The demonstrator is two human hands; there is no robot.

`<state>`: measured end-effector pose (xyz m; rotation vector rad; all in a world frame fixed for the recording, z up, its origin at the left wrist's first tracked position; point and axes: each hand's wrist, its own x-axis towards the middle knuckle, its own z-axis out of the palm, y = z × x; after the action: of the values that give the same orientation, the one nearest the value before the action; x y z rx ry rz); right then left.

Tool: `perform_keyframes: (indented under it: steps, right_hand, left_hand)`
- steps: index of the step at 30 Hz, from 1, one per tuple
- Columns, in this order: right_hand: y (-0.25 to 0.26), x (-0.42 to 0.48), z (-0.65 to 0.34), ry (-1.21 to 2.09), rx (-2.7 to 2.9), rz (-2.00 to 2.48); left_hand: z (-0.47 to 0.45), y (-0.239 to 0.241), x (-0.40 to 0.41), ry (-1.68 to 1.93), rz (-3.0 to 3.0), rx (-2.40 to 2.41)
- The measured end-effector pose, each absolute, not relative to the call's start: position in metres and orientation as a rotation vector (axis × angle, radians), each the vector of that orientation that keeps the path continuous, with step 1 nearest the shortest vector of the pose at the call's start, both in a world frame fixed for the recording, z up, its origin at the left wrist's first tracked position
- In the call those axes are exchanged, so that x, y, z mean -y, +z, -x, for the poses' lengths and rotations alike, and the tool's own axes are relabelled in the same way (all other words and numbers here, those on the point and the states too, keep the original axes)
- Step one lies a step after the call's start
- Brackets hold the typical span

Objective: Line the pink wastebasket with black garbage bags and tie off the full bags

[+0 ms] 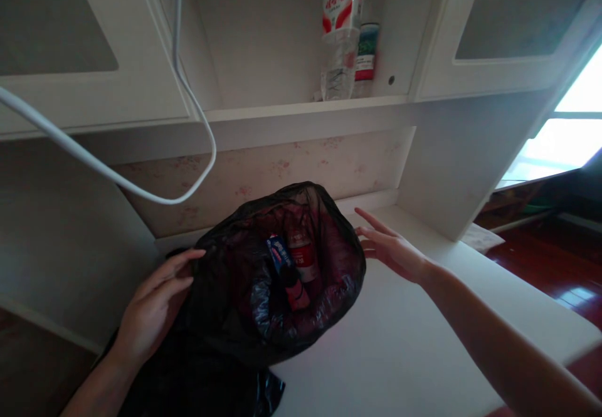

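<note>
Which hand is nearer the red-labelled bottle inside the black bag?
Right: the right hand is right of the bottle, at the bag rim; the left hand is farther off, leftward.

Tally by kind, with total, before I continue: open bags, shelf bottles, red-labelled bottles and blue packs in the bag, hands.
Open black plastic bag: 1
Plastic bottles on white shelf: 2 (red-and-white-labelled bottle, green-labelled bottle)
Clear red-labelled bottle in bag: 1
Blue printed pack in bag: 1
Bare hands: 2 (left hand, right hand)
Total: 7

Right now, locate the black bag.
In the head view, the black bag is lower centre-left, between left hand and right hand, below the shelf.
</note>
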<state>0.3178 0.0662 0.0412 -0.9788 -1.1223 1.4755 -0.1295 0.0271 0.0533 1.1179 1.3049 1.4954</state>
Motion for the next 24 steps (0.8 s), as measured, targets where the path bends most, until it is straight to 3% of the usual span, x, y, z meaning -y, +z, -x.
perform_keyframes:
  steps: [9, 20, 24]
  right_hand:
    - [0.061, -0.05, -0.323, 1.339, 1.269, 0.922]
    - [0.077, -0.049, -0.335, 1.155, 1.234, 0.758]
    - [0.068, -0.066, -0.333, 0.922, 1.315, 0.894]
  left_hand:
    - [0.157, 0.044, 0.002, 0.886, -2.225, -1.418]
    - [0.152, 0.049, -0.012, 1.024, -2.268, -1.468]
    - [0.163, 0.049, -0.013, 1.02, -2.113, -1.462]
